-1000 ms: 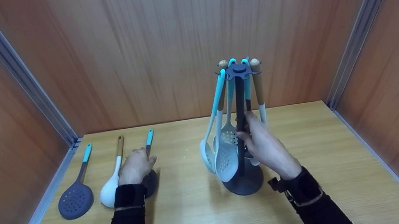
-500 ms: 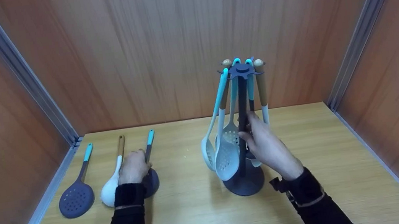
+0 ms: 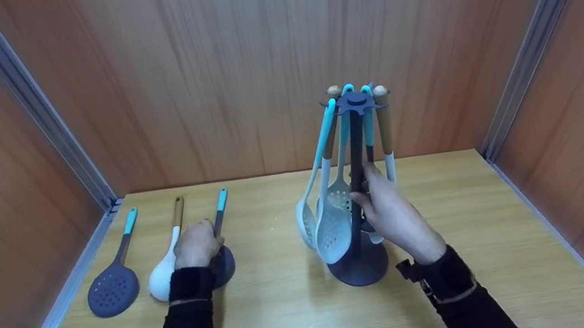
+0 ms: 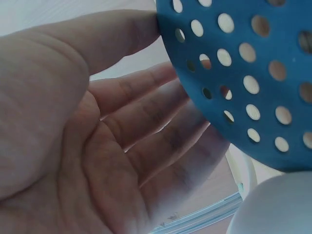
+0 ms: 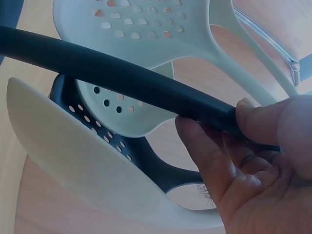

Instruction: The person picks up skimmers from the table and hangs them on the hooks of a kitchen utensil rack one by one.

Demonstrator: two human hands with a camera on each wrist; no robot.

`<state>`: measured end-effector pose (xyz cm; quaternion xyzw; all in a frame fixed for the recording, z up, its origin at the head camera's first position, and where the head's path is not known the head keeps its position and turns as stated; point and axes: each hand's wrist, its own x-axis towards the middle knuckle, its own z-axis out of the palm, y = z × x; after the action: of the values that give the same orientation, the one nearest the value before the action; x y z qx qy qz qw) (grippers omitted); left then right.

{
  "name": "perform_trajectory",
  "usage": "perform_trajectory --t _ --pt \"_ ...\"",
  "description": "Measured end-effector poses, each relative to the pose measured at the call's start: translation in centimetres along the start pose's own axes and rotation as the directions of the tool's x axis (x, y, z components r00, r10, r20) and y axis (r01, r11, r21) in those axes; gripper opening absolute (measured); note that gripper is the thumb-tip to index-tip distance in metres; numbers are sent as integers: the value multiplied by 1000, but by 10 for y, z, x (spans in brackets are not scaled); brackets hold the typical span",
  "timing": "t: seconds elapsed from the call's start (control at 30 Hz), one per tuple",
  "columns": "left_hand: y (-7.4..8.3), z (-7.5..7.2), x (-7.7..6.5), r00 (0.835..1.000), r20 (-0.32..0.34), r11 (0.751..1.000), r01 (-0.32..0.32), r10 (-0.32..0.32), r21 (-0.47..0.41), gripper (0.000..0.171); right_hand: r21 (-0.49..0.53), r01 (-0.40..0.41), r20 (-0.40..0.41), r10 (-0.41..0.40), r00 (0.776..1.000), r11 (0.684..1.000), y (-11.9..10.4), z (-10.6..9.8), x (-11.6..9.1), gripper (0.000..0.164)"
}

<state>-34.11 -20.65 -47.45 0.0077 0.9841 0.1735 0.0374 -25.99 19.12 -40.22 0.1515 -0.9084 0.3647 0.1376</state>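
My left hand (image 3: 198, 246) is at the neck of a dark skimmer (image 3: 223, 266) with a turquoise handle. In the left wrist view, the thumb and fingers reach behind the perforated skimmer head (image 4: 248, 73), which hides their tips. My right hand (image 3: 388, 210) grips the dark pole of a utensil stand (image 3: 361, 268); in the right wrist view, thumb and fingers pinch the pole (image 5: 122, 80). Pale skimmers (image 3: 333, 234), a white ladle (image 3: 305, 224) and other utensils with turquoise or wooden handles hang round the stand.
On the left of the wooden table (image 3: 285, 323) lie a white ladle with a wooden handle (image 3: 160, 277) and another dark skimmer (image 3: 113, 289). Wood-grain panels (image 3: 235, 75) close off the back and sides.
The left thumb, sticking out to the right before, has drawn in at the skimmer's neck. My right hand stays on the pole. The whole view has shifted slightly.
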Motion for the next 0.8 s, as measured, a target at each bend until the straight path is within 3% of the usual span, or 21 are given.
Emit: perform_trajectory --t 0.43,0.67,0.8 --pt "2 -3 0 1000 18 1000 6 -6 22 27 -8 21 -21 -21 1000 1000 1 1 1 36" --pt "6 -6 -2 999 43 1000 6 -6 -7 50 -8 32 -26 -32 999 999 3 3 1 40" --pt "8 -9 -4 1000 15 1000 -14 14 -22 49 -3 19 -14 -19 1000 1000 2 2 1 40"
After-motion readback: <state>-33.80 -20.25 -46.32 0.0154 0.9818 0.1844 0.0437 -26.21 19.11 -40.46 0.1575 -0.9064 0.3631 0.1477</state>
